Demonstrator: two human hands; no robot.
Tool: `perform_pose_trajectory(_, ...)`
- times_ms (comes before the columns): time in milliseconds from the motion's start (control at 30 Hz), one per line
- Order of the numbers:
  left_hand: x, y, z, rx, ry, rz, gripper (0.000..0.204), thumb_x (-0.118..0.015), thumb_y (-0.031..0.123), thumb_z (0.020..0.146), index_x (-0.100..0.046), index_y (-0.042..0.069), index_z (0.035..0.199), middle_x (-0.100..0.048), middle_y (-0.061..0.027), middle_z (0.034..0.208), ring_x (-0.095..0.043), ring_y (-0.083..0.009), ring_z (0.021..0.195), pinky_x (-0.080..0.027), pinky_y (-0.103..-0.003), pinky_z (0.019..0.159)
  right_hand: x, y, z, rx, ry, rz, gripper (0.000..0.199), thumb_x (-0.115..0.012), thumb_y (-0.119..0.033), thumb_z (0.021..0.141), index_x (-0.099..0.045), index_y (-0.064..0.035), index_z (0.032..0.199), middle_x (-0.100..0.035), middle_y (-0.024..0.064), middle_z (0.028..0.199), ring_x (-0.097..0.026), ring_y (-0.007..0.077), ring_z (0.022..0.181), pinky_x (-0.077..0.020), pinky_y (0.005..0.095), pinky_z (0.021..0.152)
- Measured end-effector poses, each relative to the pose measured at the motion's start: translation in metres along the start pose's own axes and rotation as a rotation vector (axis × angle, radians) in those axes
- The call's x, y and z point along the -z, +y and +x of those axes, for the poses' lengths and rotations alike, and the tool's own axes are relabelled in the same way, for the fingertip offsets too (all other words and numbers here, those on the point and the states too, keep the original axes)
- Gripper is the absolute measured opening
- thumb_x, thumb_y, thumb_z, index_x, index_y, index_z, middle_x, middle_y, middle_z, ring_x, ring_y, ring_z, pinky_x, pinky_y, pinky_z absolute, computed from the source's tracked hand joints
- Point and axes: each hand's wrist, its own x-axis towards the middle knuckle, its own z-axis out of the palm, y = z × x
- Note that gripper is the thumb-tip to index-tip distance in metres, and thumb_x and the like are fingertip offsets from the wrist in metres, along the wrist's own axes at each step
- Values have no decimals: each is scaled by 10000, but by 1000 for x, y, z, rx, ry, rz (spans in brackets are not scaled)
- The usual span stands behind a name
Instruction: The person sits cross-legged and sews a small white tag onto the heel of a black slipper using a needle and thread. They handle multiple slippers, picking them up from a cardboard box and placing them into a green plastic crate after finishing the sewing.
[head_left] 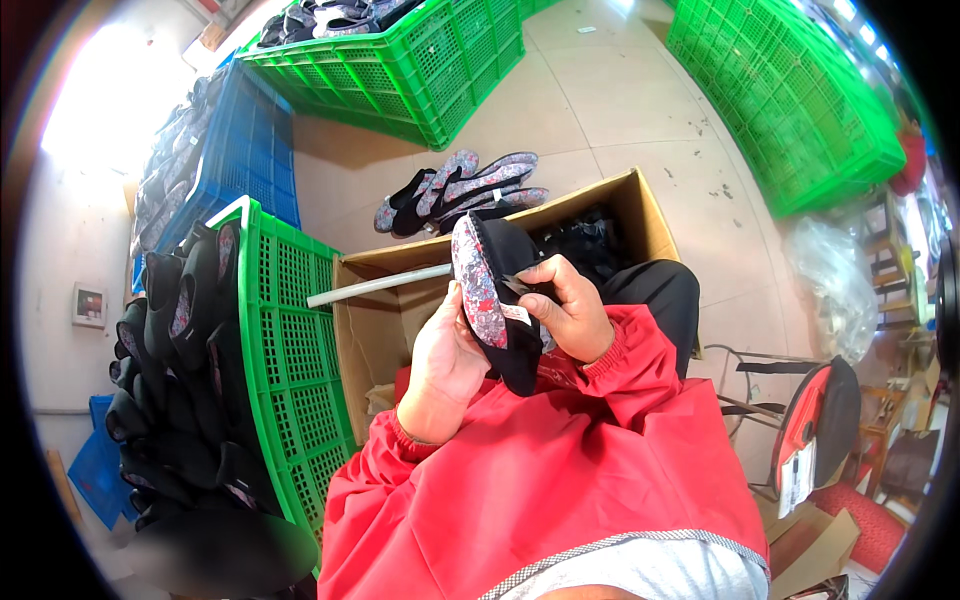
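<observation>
A black cloth shoe [500,290] with a floral patterned sole edge stands upright in front of me, above my lap. My left hand [447,355] cups it from the left and below. My right hand [565,305] grips its right side, fingers curled near the opening where a small white tag [516,313] hangs. Both forearms wear red sleeves.
An open cardboard box [375,330] with dark items sits just beyond my hands, a white tube [375,286] across it. A green crate [285,350] full of black shoes stands at my left. More floral shoes [460,190] lie on the floor, with green crates [400,70] and a blue crate [245,150] behind.
</observation>
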Motion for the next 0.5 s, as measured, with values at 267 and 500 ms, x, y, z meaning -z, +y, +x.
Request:
perform_pose_trajectory(267,-6,-1,-2,9,-6,-54,351,-401,338,1055,-586,79,1202,-687,-80,1090,-650,-241,986,-501,-403,921,-14,10,-2,-34,135,359,151,-606,-100,964,-537,-31,1080,-612,49,941,-548,72,773,-460,217,717)
perform_pose_trajectory(500,-26,-39,11,-101,15,3,295,-445,282,1044,-580,41,1146,-666,-78,1074,-646,-200,952,-520,-357,873,-3,-13,15,45,335,271,410,-638,-113,913,-462,-59,1279,-549,31,1080,-539,103,897,-470,245,809)
